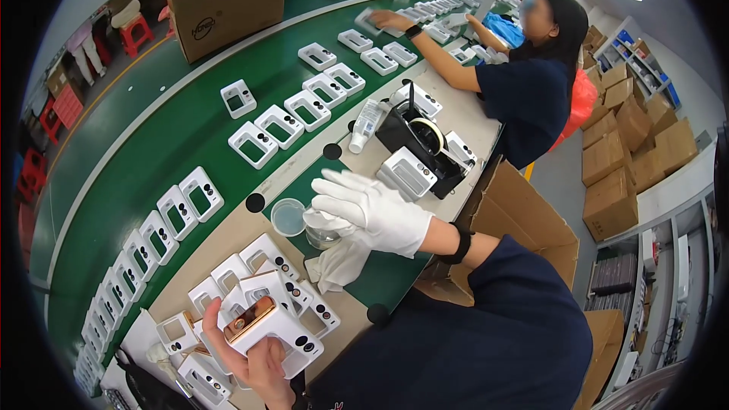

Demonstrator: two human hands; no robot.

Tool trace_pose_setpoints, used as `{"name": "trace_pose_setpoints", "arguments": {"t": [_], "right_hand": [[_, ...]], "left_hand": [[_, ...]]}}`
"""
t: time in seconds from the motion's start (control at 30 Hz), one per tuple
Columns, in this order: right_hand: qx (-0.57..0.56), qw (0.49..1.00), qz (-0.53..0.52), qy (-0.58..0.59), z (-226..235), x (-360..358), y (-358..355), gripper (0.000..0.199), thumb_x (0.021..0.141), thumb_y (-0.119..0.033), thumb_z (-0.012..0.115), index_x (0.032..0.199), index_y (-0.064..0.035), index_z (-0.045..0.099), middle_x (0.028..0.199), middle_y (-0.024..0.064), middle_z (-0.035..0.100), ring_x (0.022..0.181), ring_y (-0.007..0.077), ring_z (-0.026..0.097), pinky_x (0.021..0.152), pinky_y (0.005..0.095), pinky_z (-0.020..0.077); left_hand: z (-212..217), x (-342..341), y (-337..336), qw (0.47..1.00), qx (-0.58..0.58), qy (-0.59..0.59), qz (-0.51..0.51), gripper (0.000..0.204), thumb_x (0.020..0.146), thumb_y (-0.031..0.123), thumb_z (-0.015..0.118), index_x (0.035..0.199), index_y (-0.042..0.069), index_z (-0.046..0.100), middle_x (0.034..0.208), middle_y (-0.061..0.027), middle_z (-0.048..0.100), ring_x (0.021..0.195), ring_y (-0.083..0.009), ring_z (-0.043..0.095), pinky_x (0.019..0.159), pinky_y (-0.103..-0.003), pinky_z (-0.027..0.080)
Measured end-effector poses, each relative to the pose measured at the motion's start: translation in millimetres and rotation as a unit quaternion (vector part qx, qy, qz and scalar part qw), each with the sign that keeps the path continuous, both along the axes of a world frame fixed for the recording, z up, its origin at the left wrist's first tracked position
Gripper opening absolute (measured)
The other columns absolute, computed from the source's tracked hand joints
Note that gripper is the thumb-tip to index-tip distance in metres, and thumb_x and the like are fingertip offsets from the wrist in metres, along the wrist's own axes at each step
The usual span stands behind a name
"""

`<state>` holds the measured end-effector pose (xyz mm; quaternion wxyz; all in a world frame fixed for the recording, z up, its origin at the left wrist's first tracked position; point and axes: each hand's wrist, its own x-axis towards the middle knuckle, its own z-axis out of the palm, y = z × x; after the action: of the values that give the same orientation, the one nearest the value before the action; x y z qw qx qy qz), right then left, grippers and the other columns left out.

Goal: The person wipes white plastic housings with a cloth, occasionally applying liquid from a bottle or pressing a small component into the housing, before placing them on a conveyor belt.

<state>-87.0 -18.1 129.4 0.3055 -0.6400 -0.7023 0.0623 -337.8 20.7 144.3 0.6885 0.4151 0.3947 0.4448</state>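
My bare left hand (pixel 262 361) grips a white plastic housing (pixel 282 335) with a rectangular opening, two dark round spots and a shiny copper-coloured piece (pixel 250 317) at its end. A white glove covers my right hand (pixel 372 209), its upper fingers stretched out. Bunched under that hand is a white cloth (pixel 342 264), which hangs down onto the green mat. The bunched part meets a clear round jar (pixel 323 238), mostly hidden by the hand. Beside the jar lies a pale translucent round lid or dish (pixel 288 217).
More white housings (pixel 262 254) are piled around my left hand. Others line the green conveyor (pixel 205 106). A black tape dispenser (pixel 414 133) and a white tube (pixel 367 126) stand beyond my right hand. A co-worker (pixel 524 83) reaches over the belt; an open carton (pixel 524 220) is at right.
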Motion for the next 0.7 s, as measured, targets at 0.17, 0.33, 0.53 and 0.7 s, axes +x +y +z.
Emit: {"name": "trace_pose_setpoints", "arguments": {"t": [0.17,0.33,0.53,0.7], "right_hand": [[0.076,0.993,0.086,-0.031,39.2,-6.9,-6.4,0.043,0.070,-0.009,0.057,0.112,-0.0062,0.049,0.117,0.0147,0.048,0.109,0.0354,0.045,0.094,0.0433,0.0328],[0.046,0.874,0.248,0.415,38.0,-45.3,-25.2,0.046,0.078,-0.025,0.053,0.119,-0.0053,0.045,0.121,0.0151,0.046,0.110,0.0309,0.044,0.097,0.0431,0.0292],[-0.131,0.716,0.073,0.682,31.6,-54.2,-40.5,0.055,0.083,-0.039,0.046,0.123,-0.0021,0.039,0.118,0.0170,0.046,0.108,0.0268,0.045,0.094,0.0371,0.0339],[-0.020,0.907,0.034,0.418,35.7,-43.3,-10.9,0.041,0.083,-0.020,0.046,0.120,-0.0032,0.041,0.122,0.0135,0.042,0.108,0.0246,0.044,0.087,0.0318,0.0392]], "left_hand": [[-22.3,-28.1,4.1,0.958,0.191,0.152,-0.153,0.059,0.068,0.002,0.043,0.125,0.003,0.028,0.087,-0.0104,0.055,0.051,-0.0104,0.048,0.044,-0.019,0.037],[-11.1,20.1,1.2,0.824,0.159,0.196,-0.507,0.060,0.064,0.006,0.054,0.121,-0.003,0.035,0.107,-0.0175,0.051,0.077,-0.0272,0.059,0.087,-0.028,0.035],[-22.4,31.5,0.0,0.795,0.430,0.144,-0.403,0.046,0.064,0.000,0.051,0.110,0.002,0.047,0.095,-0.0145,0.057,0.074,-0.0256,0.057,0.072,-0.026,0.043],[-29.2,14.2,-1.3,0.887,0.197,0.133,-0.395,0.037,0.066,-0.003,0.048,0.102,0.003,0.050,0.082,-0.0081,0.057,0.060,-0.0155,0.049,0.054,-0.027,0.036]]}}
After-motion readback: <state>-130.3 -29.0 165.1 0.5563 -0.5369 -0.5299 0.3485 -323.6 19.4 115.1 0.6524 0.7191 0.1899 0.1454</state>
